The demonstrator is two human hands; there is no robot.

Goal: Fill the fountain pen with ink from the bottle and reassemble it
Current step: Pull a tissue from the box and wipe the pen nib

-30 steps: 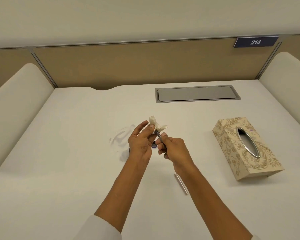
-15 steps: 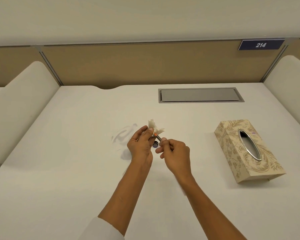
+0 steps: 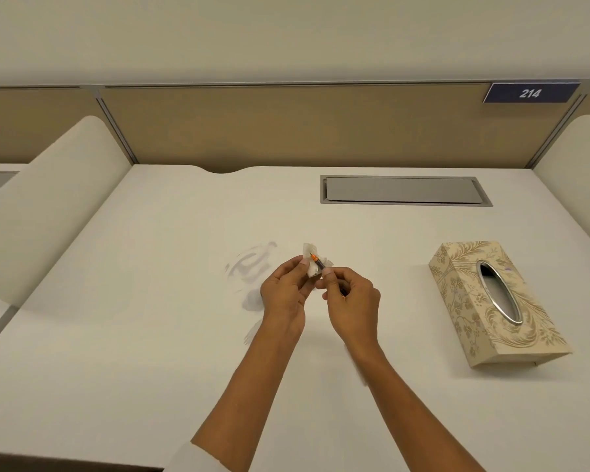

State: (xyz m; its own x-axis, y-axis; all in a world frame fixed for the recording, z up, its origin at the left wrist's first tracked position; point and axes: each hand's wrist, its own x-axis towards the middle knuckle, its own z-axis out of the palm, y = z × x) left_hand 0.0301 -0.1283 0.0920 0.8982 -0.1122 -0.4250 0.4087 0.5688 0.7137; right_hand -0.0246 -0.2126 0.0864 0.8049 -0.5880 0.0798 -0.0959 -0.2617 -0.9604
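My right hand [image 3: 351, 301] pinches a thin dark pen section [image 3: 318, 264] with an orange tip that points up and away. My left hand [image 3: 283, 291] holds a crumpled white tissue [image 3: 310, 253] right behind that tip, touching it. Both hands hover over the middle of the white desk [image 3: 150, 335]. The ink bottle is hidden behind my hands. The pen's silver barrel is covered by my right forearm.
A patterned beige tissue box [image 3: 491, 301] lies on the desk at the right. A grey cable hatch [image 3: 402, 190] is set in the desk at the back. A faint smudge [image 3: 249, 264] marks the desk left of my hands. Padded dividers flank both sides.
The orange tip has come out of the tissue and now shows bare. My hands have shifted slightly, and the camera has moved so the silver barrel is now hidden by my right forearm.
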